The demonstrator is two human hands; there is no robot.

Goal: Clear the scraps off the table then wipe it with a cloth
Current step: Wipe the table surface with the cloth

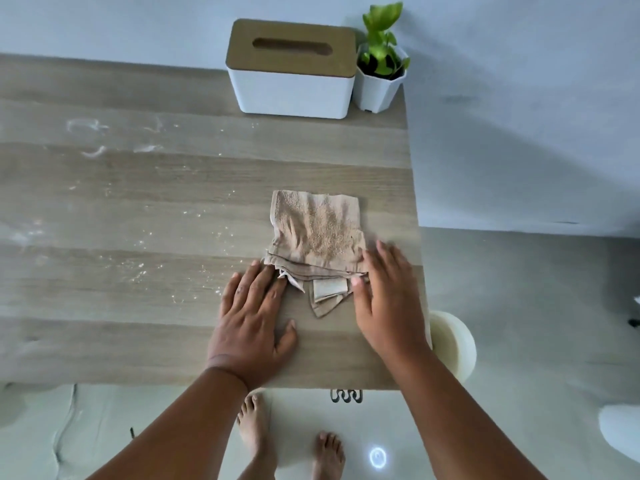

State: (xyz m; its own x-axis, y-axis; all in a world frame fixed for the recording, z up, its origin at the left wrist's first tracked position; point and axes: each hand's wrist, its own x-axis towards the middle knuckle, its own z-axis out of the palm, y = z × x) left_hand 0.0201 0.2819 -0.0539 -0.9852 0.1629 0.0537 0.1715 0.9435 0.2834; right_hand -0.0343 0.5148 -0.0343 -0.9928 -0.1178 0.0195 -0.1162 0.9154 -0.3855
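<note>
A beige folded cloth lies on the wooden table, toward its right side. My left hand lies flat on the table with straight fingers, the fingertips touching the cloth's near left edge. My right hand rests flat by the cloth's near right corner, thumb and fingers touching the fabric. White crumbs and smears are scattered over the table's left and middle parts.
A white tissue box with a wooden lid and a small potted plant stand at the table's far right. A pale round bin sits on the floor by the table's right edge. My bare feet are below the near edge.
</note>
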